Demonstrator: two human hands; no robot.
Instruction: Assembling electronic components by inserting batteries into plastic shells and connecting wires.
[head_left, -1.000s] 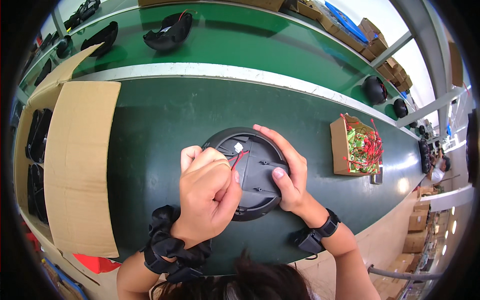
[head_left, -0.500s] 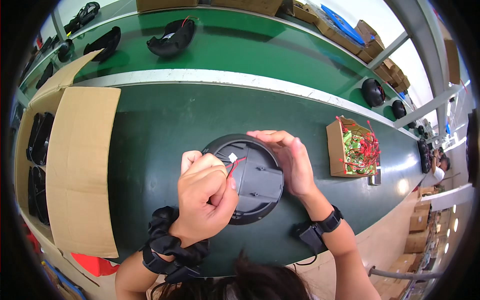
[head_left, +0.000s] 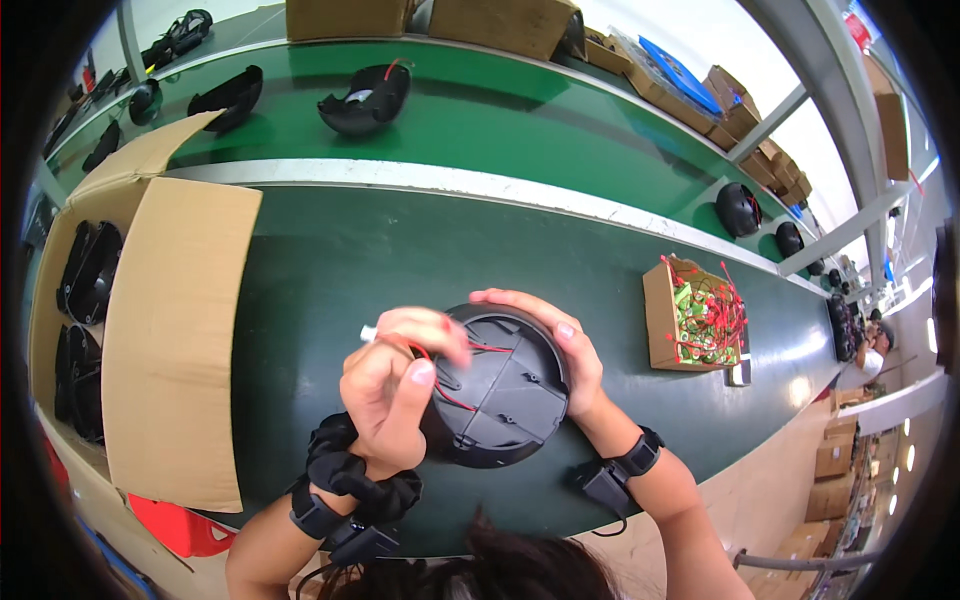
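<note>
A round black plastic housing (head_left: 515, 385) rests on the dark green worktable, its ribbed inner side facing up. My right hand (head_left: 575, 365) is wrapped round its far right rim, fingers over the edge. My left hand (head_left: 388, 395) is raised over the left rim, partly smeared by motion, with the red and black wires (head_left: 455, 402) held in its fingers. These wires run from inside the housing to a small white connector (head_left: 369, 333), which sticks out past my left fingers. The fingers hide part of the wires.
To the left stands an open cardboard box (head_left: 185, 350) with black plastic shells (head_left: 90, 275) inside. A small carton (head_left: 660, 318) of green parts with red wires sits on the right. Beyond a white rail, a green conveyor (head_left: 460, 110) carries black shells. Another person (head_left: 876, 350) is far right.
My left hand has moved left and turned, drawing the wires and white connector out past the housing's rim. My right hand now lies further along the rim. The view has shifted slightly.
</note>
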